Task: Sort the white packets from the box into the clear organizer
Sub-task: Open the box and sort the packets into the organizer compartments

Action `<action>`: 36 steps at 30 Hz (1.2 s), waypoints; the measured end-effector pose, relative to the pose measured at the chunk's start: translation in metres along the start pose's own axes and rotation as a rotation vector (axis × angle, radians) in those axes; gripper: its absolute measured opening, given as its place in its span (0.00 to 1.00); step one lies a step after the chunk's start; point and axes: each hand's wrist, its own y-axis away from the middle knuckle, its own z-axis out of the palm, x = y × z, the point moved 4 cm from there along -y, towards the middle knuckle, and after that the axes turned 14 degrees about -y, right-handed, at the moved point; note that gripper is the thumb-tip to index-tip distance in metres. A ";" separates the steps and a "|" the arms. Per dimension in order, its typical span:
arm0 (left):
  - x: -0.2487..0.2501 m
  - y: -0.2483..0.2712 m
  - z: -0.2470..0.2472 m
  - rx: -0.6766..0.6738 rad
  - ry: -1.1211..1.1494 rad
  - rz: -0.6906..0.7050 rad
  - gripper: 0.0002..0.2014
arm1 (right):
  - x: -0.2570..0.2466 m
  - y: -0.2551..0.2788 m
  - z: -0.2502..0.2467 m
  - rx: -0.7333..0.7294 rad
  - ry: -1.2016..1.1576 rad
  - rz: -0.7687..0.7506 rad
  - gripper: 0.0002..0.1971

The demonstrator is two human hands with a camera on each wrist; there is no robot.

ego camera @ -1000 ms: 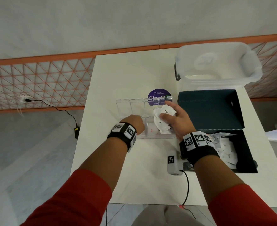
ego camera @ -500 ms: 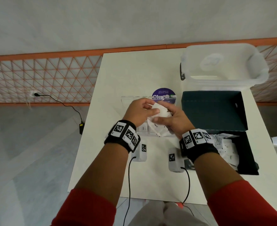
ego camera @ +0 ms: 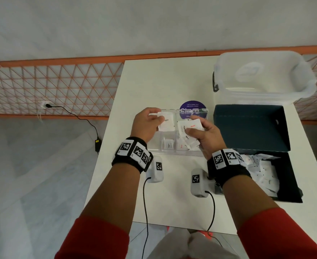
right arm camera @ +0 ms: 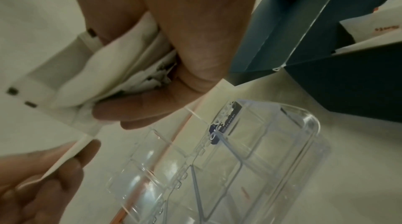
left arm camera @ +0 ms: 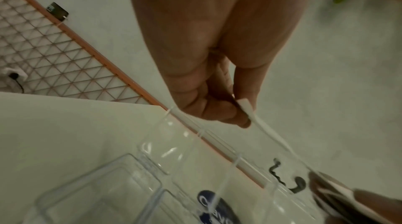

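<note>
White packet (ego camera: 166,122) pinched by left hand (ego camera: 146,124) | right hand (ego camera: 206,138) grips packet stack (ego camera: 188,131)

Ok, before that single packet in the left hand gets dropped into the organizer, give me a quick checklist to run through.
1. Left hand pinches one packet only: ok.
2. That packet's label is readable for choosing its compartment: cannot tell, the print is too small.
3. Right hand holds the stack of packets securely: ok, thumb on top, though they fan out loosely.
4. Organizer sits flat on the table with its compartments open: ok.
5. Compartments have room: ok, the near ones hold only a few packets.
6. More packets wait in the box: ok.
</note>
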 end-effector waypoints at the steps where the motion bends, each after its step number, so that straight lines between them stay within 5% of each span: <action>1: -0.004 -0.002 -0.007 0.022 -0.019 0.007 0.09 | 0.001 -0.001 -0.001 -0.002 -0.008 0.002 0.22; 8: -0.036 -0.013 -0.032 0.076 -0.261 -0.054 0.06 | 0.012 -0.007 -0.003 0.001 -0.006 0.021 0.22; 17: -0.072 -0.024 -0.004 0.040 -0.602 -0.098 0.05 | 0.013 -0.014 -0.005 -0.005 0.000 0.028 0.22; 23: -0.084 -0.025 0.014 -0.050 -0.785 -0.009 0.09 | 0.016 -0.011 -0.009 0.006 0.017 0.033 0.21; 29: -0.081 -0.019 0.021 -0.042 -0.981 0.318 0.13 | 0.016 -0.011 -0.011 0.002 0.008 0.039 0.22; 36: -0.084 -0.014 0.026 -0.249 -1.271 0.188 0.14 | 0.017 -0.012 -0.004 0.017 0.014 0.039 0.21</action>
